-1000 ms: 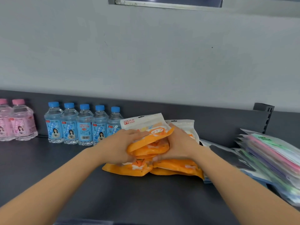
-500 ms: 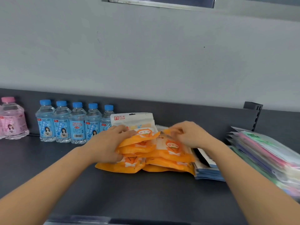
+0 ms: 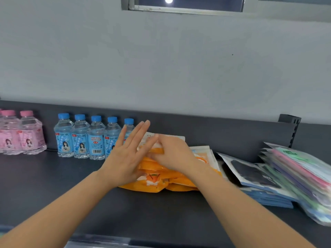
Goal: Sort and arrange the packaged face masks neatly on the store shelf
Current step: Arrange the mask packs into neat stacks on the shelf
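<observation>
Orange mask packs [image 3: 154, 178] at the hands.
Left hand [image 3: 123, 158], fingers straight, flanks them; right hand [image 3: 175, 153] lies flat on top.

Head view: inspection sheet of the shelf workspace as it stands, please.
Surface: dark shelf, packs and bottles on it.
Job's things: orange mask packs in a loose pile at centre; dark-and-blue packs stacked to their right; pastel packs stacked at far right.
Clutter: five blue-capped bottles and pink-capped bottles along the back.
Hands: left hand open, fingers spread, at the orange pile's left side; right hand on top of that pile, grip unclear.
Cables: nothing seen.
Surroundings: grey wall, window frame above.
</observation>
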